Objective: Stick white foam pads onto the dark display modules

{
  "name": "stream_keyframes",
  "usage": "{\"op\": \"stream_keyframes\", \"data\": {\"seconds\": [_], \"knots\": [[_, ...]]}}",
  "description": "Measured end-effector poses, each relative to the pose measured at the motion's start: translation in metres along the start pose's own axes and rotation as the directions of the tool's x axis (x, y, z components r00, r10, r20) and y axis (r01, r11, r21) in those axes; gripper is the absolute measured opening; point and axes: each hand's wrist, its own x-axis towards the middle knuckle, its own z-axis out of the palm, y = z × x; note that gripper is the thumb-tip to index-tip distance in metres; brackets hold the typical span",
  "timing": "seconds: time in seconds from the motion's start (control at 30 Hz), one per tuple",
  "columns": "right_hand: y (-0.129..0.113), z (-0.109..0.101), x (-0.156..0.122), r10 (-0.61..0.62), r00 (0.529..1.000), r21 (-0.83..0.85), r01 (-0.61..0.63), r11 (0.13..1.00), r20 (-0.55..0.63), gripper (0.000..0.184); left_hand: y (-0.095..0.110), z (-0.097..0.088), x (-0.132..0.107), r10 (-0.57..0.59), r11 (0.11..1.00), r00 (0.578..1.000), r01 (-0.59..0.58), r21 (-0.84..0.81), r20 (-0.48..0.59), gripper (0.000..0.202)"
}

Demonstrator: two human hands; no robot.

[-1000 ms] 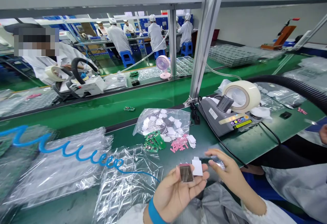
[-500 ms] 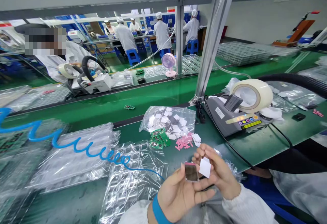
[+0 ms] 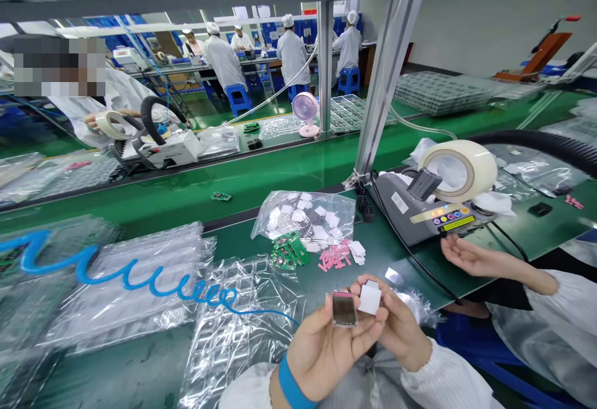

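My left hand (image 3: 321, 350), with a blue band at its wrist, is closed on a small display module (image 3: 344, 308), a dark screen with a pink strip along its top edge. Beside it, my right hand (image 3: 401, 328) pinches a small white square piece (image 3: 370, 298) by its edges. The two hands are close together over the table's front edge. Ahead of them lie pink tabs (image 3: 334, 255), a few white pieces (image 3: 357, 252) and a stack of green circuit boards (image 3: 289, 250). Behind these is a clear bag (image 3: 303, 216) of white pieces.
At the right, another person's hand (image 3: 476, 260) reaches to a grey tape machine (image 3: 410, 207) carrying a big tape roll (image 3: 459, 171). A coiled blue hose (image 3: 158, 281) crosses plastic trays (image 3: 140, 272) on the left. A metal post (image 3: 392, 67) rises behind. A circuit board (image 3: 221, 196) lies on the green belt.
My right hand has brought the white piece nearer to the display module. Another person's hand has come in at the right, by the tape machine. The view has shifted slightly.
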Motion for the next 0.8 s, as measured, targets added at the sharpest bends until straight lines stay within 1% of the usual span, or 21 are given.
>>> {"op": "stream_keyframes", "data": {"seconds": [0.13, 0.23, 0.3, 0.37, 0.43, 0.47, 0.5, 0.53, 0.57, 0.6, 0.63, 0.67, 0.73, 0.8], "knots": [[0.005, 0.003, 0.000, -0.026, 0.999, -0.034, 0.025, 0.999, -0.032, 0.029, 0.000, -0.001, -0.002, -0.002, 1.000, 1.000, 0.002, 0.004, 0.021, 0.036], [0.003, 0.004, 0.003, -0.087, 0.995, -0.105, 0.081, 0.991, -0.046, 0.030, 0.001, -0.003, -0.003, -0.020, 1.000, 0.999, 0.020, 0.012, 0.034, 0.040], [-0.006, 0.003, 0.006, -0.155, 0.987, -0.174, 0.144, 0.974, -0.051, 0.024, 0.002, -0.005, -0.005, -0.051, 0.999, 0.998, 0.051, 0.013, 0.023, 0.042], [-0.020, 0.004, 0.009, -0.242, 0.970, -0.262, 0.229, 0.938, -0.021, 0.019, 0.002, -0.007, -0.007, -0.091, 0.996, 0.996, 0.091, -0.001, 0.001, 0.039], [-0.038, 0.008, 0.011, -0.297, 0.954, -0.347, 0.296, 0.890, 0.051, 0.016, 0.000, -0.010, -0.008, -0.119, 0.993, 0.993, 0.118, -0.028, -0.024, 0.038], [-0.047, 0.011, 0.011, -0.302, 0.946, -0.404, 0.322, 0.856, 0.115, 0.015, 0.000, -0.010, -0.008, -0.127, 0.991, 0.991, 0.125, -0.039, -0.041, 0.038], [-0.056, 0.016, 0.010, -0.292, 0.933, -0.484, 0.359, 0.798, 0.211, 0.015, -0.001, -0.011, -0.008, -0.135, 0.990, 0.989, 0.132, -0.044, -0.058, 0.040], [-0.063, 0.020, 0.010, -0.261, 0.909, -0.574, 0.410, 0.709, 0.326, 0.016, -0.002, -0.010, -0.008, -0.142, 0.989, 0.987, 0.139, -0.047, -0.074, 0.041], [-0.068, 0.025, 0.009, -0.210, 0.870, -0.649, 0.477, 0.593, 0.447, 0.019, -0.003, -0.010, -0.008, -0.150, 0.988, 0.985, 0.145, -0.050, -0.089, 0.042], [-0.072, 0.029, 0.009, -0.147, 0.820, -0.693, 0.551, 0.465, 0.553, 0.022, -0.003, -0.009, -0.008, -0.158, 0.987, 0.982, 0.153, -0.054, -0.103, 0.042], [-0.074, 0.032, 0.009, -0.085, 0.767, -0.702, 0.621, 0.350, 0.636, 0.025, -0.004, -0.008, -0.008, -0.165, 0.986, 0.979, 0.159, -0.058, -0.117, 0.043], [-0.075, 0.034, 0.009, -0.040, 0.724, -0.690, 0.672, 0.269, 0.689, 0.025, -0.004, -0.007, -0.008, -0.170, 0.985, 0.977, 0.164, -0.059, -0.128, 0.044], [-0.074, 0.035, 0.012, -0.008, 0.676, -0.661, 0.722, 0.207, 0.736, 0.022, -0.004, -0.006, -0.008, -0.178, 0.984, 0.972, 0.173, -0.046, -0.151, 0.047], [-0.073, 0.035, 0.015, 0.018, 0.643, -0.636, 0.753, 0.168, 0.766, 0.018, -0.004, -0.006, -0.008, -0.181, 0.983, 0.968, 0.180, -0.024, -0.174, 0.049]]}}
